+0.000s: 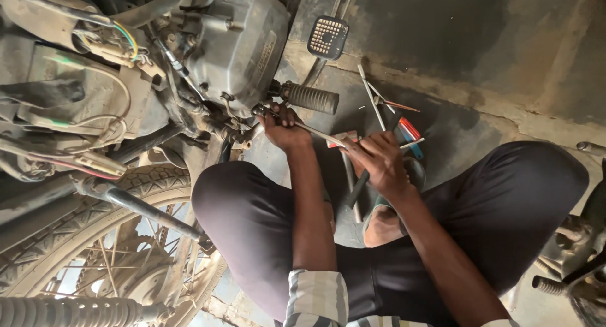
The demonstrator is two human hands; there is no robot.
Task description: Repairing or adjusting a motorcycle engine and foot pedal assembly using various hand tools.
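Here both the left hand (282, 130) and right hand (377, 160) grip a metal wrench (322, 136) under the grey engine (237, 46).

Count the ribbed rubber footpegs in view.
2. One footpeg juts from the engine just above the left hand; another sits at the lower right edge. Others may be hidden.

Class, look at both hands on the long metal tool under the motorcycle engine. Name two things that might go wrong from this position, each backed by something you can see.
1. The left hand grips the long metal tool close under the engine casing and beside the ribbed footpeg; a slip would likely knock knuckles against metal.
2. The loose hand tools lie on the floor right beside the right hand and the knee; shifting weight might land on them.
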